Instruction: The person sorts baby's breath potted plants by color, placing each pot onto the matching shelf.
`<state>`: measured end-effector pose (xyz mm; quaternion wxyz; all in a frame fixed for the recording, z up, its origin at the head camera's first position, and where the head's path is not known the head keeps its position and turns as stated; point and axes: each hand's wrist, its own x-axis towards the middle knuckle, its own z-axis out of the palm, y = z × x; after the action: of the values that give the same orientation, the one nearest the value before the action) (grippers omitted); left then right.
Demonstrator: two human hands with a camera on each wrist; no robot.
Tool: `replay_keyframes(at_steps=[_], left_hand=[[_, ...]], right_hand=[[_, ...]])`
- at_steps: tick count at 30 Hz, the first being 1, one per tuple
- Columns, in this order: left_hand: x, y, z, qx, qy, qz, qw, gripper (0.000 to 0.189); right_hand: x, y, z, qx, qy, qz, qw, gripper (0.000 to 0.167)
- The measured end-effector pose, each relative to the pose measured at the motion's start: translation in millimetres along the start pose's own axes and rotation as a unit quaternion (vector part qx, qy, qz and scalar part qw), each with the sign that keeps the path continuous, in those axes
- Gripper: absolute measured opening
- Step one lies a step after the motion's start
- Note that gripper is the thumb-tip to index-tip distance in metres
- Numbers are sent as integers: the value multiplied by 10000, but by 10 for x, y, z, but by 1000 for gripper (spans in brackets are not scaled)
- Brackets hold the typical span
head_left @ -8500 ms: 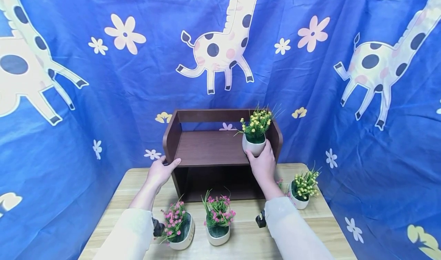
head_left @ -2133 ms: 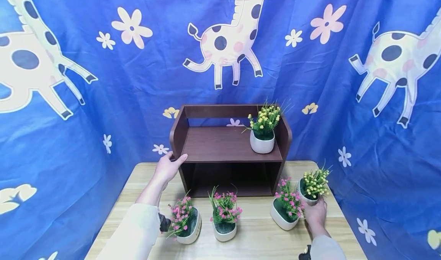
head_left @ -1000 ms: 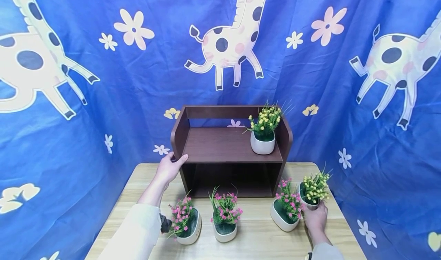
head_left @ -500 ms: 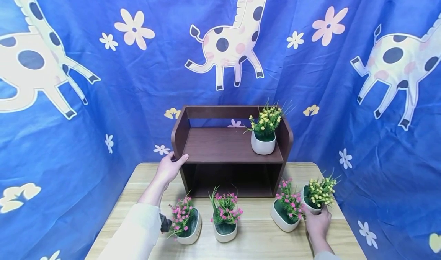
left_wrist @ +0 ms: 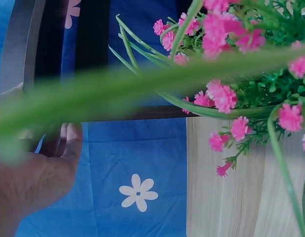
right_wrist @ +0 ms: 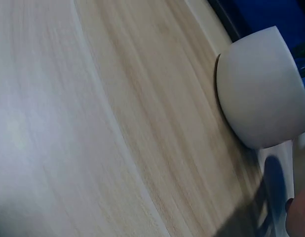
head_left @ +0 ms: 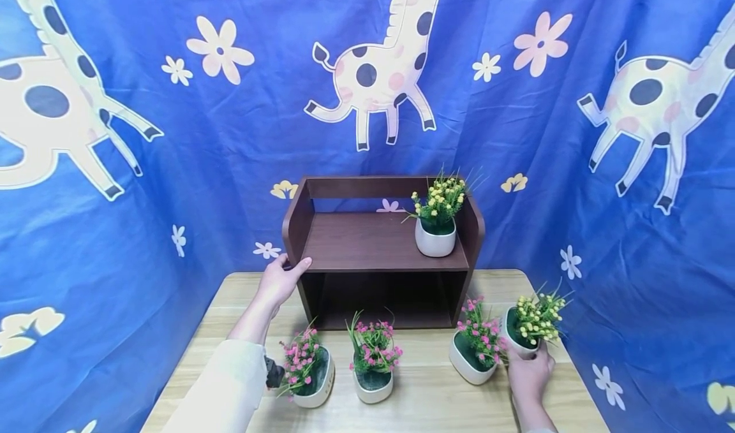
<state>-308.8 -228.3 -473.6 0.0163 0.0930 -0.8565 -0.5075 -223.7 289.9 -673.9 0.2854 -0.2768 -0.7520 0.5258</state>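
My left hand point(head_left: 278, 284) grips the left side of the dark brown two-tier shelf point(head_left: 356, 242), with the thumb on the front edge of its upper board. At the table's right side, my right hand point(head_left: 529, 370) grips the white pot of a yellow-flowered plant point(head_left: 536, 318). Its fingers are partly hidden by the pot. Just left of it sits a pink-flowered potted plant point(head_left: 475, 350). Another yellow-flowered potted plant point(head_left: 436, 229) stands on the right of the upper board. The right wrist view shows a white pot point(right_wrist: 261, 89) close over the wood surface.
Two more pink-flowered potted plants stand in front of the shelf: one at left point(head_left: 310, 375), near my left wrist, and one in the middle point(head_left: 374, 369). The wooden table point(head_left: 425, 382) is enclosed by a blue curtain point(head_left: 247, 139) printed with giraffes and flowers.
Earlier my right hand held the first yellow-flowered plant on the upper board; it let go and took hold of the second one, which has since shifted slightly right. The left hand keeps its grip.
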Motion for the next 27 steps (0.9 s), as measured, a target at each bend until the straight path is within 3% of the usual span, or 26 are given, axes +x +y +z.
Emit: replay_keyframes(at_steps=[12, 27], left_hand=[[-3, 7, -12, 8, -24, 36, 10000, 66], [1, -4, -5, 54, -31, 51, 10000, 67]], right_hand=[[-161, -186, -96, 356, -6, 313, 9989, 96], [-252, -489, -242, 607, 214, 124, 9978, 90]])
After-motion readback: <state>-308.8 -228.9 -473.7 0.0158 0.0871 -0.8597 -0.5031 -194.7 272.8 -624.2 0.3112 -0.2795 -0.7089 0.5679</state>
